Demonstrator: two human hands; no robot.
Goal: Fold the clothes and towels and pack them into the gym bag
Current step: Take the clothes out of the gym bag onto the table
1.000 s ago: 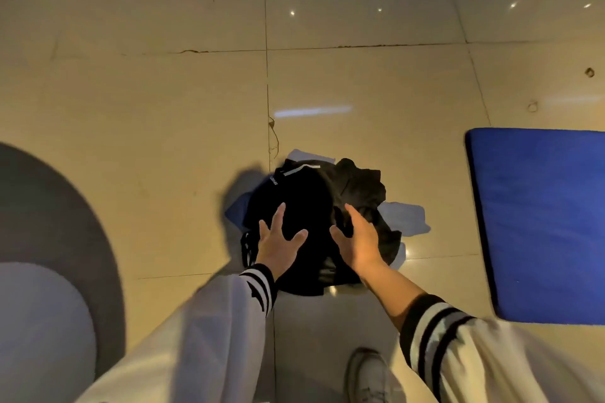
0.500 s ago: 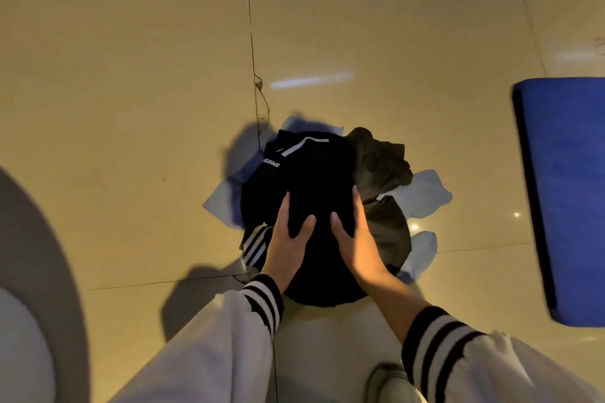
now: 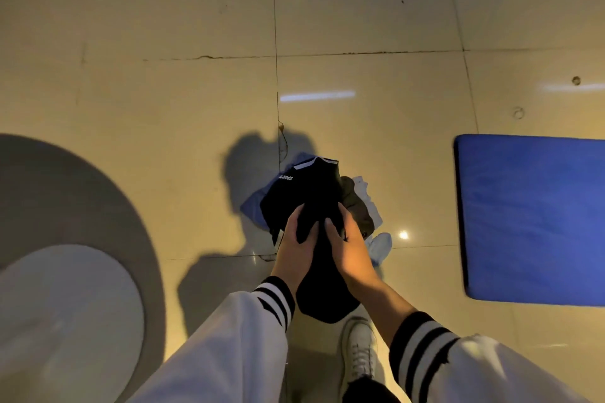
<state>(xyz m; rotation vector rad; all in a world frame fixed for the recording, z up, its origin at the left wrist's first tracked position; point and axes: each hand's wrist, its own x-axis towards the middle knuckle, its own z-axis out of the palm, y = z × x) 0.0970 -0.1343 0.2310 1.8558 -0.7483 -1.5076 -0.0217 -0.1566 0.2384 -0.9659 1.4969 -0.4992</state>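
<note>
A black sports garment (image 3: pixel 304 190) with white trim and small white lettering is lifted off the tiled floor. My left hand (image 3: pixel 296 249) grips it from the left, thumb on top. My right hand (image 3: pixel 348 249) grips it from the right, fingers curled into the cloth. Its lower end (image 3: pixel 327 301) hangs down between my wrists. Under it lie a dark olive garment (image 3: pixel 357 206) and a pale blue cloth (image 3: pixel 381 244) in a small heap on the floor. No gym bag is in view.
A blue mat (image 3: pixel 537 222) lies on the floor at the right. A grey round rug with a paler inner disc (image 3: pixel 65 304) fills the lower left. My white shoe (image 3: pixel 358 350) stands just below the heap. Glossy beige tiles (image 3: pixel 360 26) stretch beyond.
My hands went from pressing flat on the black garment to gripping it, and lifted it up off the heap. The camera view swung back, so the blue mat shows more.
</note>
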